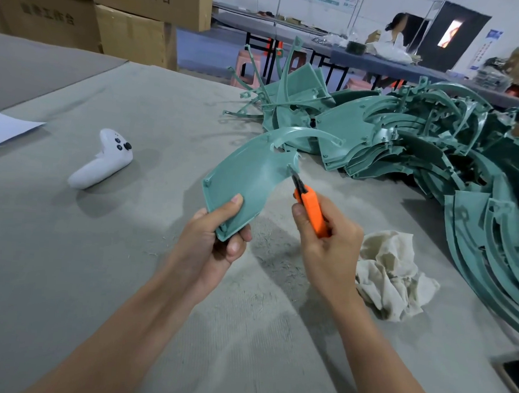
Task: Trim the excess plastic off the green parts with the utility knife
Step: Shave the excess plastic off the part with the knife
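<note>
My left fingers [235,246] pinch the part's [247,174] near corner, hiding it. My right fingers [340,230] wrap the knife [313,212], covering its butt; the blade, just beyond at the part's edge, is blurred.

The left hand [217,236] grips the near end of a curved green part [247,177], holding it up off the grey table [69,246], thumb on its upper face. The right hand [328,239] holds an orange utility knife [310,209], its dark tip touching a ragged edge on the part's right side. Far right lies a pile of green parts [420,138]. A crumpled cloth [389,272] sits just right of the right hand. A white controller [103,161] rests to the left, with cardboard boxes [135,18] beyond.
</note>
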`<state>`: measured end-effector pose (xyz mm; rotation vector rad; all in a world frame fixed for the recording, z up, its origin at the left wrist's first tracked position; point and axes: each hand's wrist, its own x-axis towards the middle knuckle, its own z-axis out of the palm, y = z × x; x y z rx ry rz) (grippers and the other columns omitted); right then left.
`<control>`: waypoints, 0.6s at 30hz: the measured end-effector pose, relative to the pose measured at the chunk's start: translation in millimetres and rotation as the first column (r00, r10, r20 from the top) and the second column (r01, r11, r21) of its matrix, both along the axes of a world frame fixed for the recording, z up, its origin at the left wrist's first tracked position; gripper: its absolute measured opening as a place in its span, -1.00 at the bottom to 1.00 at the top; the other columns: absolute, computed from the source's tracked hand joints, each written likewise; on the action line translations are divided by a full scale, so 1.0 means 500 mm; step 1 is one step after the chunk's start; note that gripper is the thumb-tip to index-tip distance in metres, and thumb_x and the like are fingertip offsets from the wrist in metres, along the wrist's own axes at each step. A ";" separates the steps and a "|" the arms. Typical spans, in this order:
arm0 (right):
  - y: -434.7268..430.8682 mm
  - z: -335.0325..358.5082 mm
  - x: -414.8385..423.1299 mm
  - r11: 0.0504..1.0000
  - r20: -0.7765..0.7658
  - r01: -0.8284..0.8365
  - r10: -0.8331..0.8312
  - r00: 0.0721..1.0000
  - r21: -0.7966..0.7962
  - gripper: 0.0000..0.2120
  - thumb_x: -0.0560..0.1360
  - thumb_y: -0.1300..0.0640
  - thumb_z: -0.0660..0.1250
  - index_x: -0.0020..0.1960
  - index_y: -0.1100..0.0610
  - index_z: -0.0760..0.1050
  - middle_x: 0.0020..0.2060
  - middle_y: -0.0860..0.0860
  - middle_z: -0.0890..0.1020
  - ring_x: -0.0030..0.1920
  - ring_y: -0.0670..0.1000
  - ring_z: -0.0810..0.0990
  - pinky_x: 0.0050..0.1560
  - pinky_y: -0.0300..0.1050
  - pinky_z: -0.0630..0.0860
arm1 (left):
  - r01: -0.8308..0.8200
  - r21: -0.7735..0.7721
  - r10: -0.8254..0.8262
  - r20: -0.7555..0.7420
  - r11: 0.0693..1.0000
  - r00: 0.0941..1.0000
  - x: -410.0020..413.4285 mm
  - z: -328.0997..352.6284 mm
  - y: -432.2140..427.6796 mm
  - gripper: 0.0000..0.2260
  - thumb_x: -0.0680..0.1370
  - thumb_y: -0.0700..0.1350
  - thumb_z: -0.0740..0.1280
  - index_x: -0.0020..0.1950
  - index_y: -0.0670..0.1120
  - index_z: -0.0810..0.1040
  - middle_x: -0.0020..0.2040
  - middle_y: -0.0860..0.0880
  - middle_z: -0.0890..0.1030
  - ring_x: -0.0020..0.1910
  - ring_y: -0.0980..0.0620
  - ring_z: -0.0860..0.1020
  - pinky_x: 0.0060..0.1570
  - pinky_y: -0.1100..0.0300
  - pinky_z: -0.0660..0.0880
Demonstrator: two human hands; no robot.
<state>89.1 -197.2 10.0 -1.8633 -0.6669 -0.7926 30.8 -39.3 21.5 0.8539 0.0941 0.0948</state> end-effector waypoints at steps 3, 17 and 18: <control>0.005 -0.005 -0.010 1.000 -0.004 -0.015 0.015 1.000 -0.015 -0.92 0.53 0.19 0.39 0.01 0.16 0.61 -0.48 -0.23 0.40 -0.48 -0.22 0.36 -0.40 -0.47 0.22 | -0.001 0.013 0.001 -0.001 1.000 1.000 0.000 -0.002 0.001 -0.86 0.42 -0.09 0.34 -0.16 -0.15 0.49 -0.51 -0.08 0.49 -0.67 0.15 0.36 -0.69 0.39 0.24; 0.005 -0.011 -0.018 0.995 -0.042 -0.066 0.063 0.997 -0.076 -0.86 0.55 0.07 0.35 0.05 0.10 0.60 -0.44 -0.15 0.47 -0.48 -0.17 0.41 -0.42 -0.45 0.26 | 0.000 0.023 -0.001 0.043 1.000 0.999 0.003 -0.013 0.006 -0.84 0.46 -0.08 0.34 -0.10 -0.16 0.51 -0.49 -0.09 0.51 -0.66 0.14 0.35 -0.65 0.38 0.27; 0.009 -0.015 -0.024 0.988 -0.028 -0.089 0.086 0.996 -0.123 -0.81 0.54 0.07 0.35 0.09 0.13 0.62 -0.40 -0.13 0.51 -0.45 -0.16 0.44 -0.39 -0.44 0.29 | -0.021 0.009 0.020 0.041 1.000 0.999 0.005 -0.012 0.009 -0.86 0.45 -0.08 0.33 -0.14 -0.16 0.51 -0.50 -0.09 0.51 -0.66 0.15 0.35 -0.66 0.38 0.26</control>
